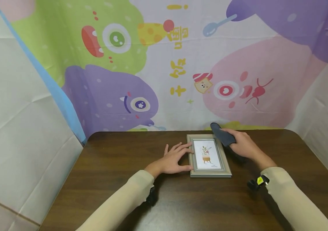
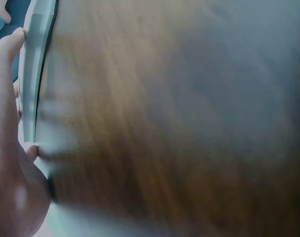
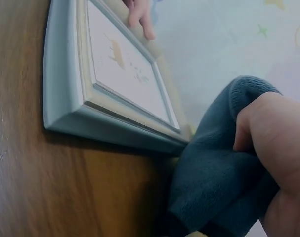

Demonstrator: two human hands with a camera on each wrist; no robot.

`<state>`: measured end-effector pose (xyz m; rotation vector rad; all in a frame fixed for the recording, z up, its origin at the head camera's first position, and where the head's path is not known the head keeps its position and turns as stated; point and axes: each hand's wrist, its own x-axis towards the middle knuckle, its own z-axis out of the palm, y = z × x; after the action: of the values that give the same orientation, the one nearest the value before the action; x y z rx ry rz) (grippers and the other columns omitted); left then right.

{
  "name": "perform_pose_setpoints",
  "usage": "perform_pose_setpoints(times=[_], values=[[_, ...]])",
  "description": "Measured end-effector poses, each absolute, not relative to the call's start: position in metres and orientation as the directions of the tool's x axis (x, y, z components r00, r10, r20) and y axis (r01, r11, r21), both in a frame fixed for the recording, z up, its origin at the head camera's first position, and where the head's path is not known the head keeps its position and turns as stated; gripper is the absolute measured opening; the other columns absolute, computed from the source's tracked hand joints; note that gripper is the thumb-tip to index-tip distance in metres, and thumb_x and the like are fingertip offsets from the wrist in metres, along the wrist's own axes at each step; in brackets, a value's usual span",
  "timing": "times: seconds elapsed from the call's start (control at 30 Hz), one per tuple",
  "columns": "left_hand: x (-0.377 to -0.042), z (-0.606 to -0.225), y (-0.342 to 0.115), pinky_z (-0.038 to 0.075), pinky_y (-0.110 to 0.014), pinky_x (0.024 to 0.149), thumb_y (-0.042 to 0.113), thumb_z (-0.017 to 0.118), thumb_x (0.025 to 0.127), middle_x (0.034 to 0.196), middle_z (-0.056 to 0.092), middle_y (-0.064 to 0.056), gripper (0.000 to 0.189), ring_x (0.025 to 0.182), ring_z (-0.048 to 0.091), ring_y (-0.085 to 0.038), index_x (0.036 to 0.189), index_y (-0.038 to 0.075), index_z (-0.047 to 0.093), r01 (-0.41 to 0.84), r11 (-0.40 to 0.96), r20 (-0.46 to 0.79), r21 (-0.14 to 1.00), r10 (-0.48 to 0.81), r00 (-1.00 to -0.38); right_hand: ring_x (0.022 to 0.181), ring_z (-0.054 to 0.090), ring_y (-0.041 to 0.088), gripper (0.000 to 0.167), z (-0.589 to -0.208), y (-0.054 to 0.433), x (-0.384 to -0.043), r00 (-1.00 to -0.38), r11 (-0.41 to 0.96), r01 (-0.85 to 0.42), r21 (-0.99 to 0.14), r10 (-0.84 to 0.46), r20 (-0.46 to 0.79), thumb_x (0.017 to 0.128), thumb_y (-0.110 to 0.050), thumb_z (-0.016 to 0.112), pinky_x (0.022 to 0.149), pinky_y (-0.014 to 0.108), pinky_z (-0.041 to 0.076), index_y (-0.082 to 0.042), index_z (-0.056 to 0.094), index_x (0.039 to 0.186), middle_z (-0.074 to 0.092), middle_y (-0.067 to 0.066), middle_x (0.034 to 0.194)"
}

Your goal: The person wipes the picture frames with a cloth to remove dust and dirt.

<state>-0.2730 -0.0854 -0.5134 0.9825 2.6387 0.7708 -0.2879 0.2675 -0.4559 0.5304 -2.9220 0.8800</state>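
Note:
A picture frame with a light, silvery border lies face up on the table, showing a print of a potted plant. My left hand steadies its left side, fingers spread and fairly straight, fingertips on the border. In the left wrist view the thumb touches the frame's edge. My right hand grips a folded dark blue-grey cloth at the frame's upper right corner. Seen from the right wrist, the plush cloth is bunched under the thumb, close by the frame's corner.
The dark brown wooden table reaches back to a cartoon-printed curtain. White panels stand at both sides. A dark device with a yellow-green patch is strapped on the right wrist.

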Motion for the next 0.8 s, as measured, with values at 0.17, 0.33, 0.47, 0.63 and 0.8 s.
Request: perform_pose_setpoints(times=[0.17,0.33,0.47,0.63,0.8], values=[[-0.272,-0.512,-0.085,-0.004,-0.087,0.133,0.064,0.066,0.105,0.192,0.02,0.009,0.067,0.18,0.013,-0.039,0.164,0.034,0.052,0.543,0.641,-0.023,0.543,0.658,-0.753,0.138,0.065,0.058,0.059,-0.469,0.27,-0.294,-0.964,0.727,-0.266,-0.633,-0.2,0.176,0.1,0.002,0.063,0.113,0.072,0.051,-0.002,0.06,0.159,0.064,0.037,0.155],[-0.272,-0.512,-0.084,-0.004,-0.086,0.134,0.063,0.067,0.107,0.192,0.019,0.012,0.065,0.181,0.012,-0.036,0.165,0.036,0.051,0.536,0.66,-0.04,0.527,0.649,-0.76,0.139,0.063,0.061,0.055,-0.475,0.267,-0.296,-0.976,0.687,-0.214,-0.694,-0.123,0.179,0.104,-0.002,0.065,0.114,0.072,0.05,0.0,0.059,0.159,0.064,0.04,0.153],[-0.273,-0.513,-0.084,-0.004,-0.086,0.134,0.063,0.067,0.107,0.191,0.018,0.013,0.065,0.181,0.012,-0.035,0.165,0.037,0.051,0.536,0.66,-0.042,0.527,0.65,-0.759,0.136,0.066,0.057,0.053,-0.496,0.275,-0.307,-0.973,0.641,-0.217,-0.736,-0.082,0.216,0.103,-0.008,0.068,0.115,0.066,0.052,-0.004,0.064,0.156,0.066,0.036,0.152],[-0.272,-0.512,-0.085,-0.004,-0.087,0.133,0.062,0.067,0.107,0.192,0.018,0.012,0.065,0.181,0.012,-0.035,0.165,0.036,0.051,0.537,0.659,-0.04,0.527,0.651,-0.758,0.133,0.068,0.048,0.053,-0.524,0.288,-0.326,-0.974,0.586,-0.197,-0.786,-0.024,0.226,0.099,-0.012,0.072,0.115,0.054,0.052,-0.01,0.07,0.152,0.07,0.031,0.151],[-0.272,-0.513,-0.085,-0.004,-0.087,0.133,0.062,0.067,0.108,0.192,0.018,0.011,0.065,0.181,0.012,-0.036,0.165,0.036,0.051,0.541,0.657,-0.038,0.525,0.653,-0.756,0.149,0.054,0.059,0.058,-0.497,0.276,-0.306,-0.991,0.553,-0.131,-0.823,-0.045,0.127,0.104,-0.006,0.064,0.125,0.069,0.042,0.005,0.056,0.16,0.055,0.04,0.162]])
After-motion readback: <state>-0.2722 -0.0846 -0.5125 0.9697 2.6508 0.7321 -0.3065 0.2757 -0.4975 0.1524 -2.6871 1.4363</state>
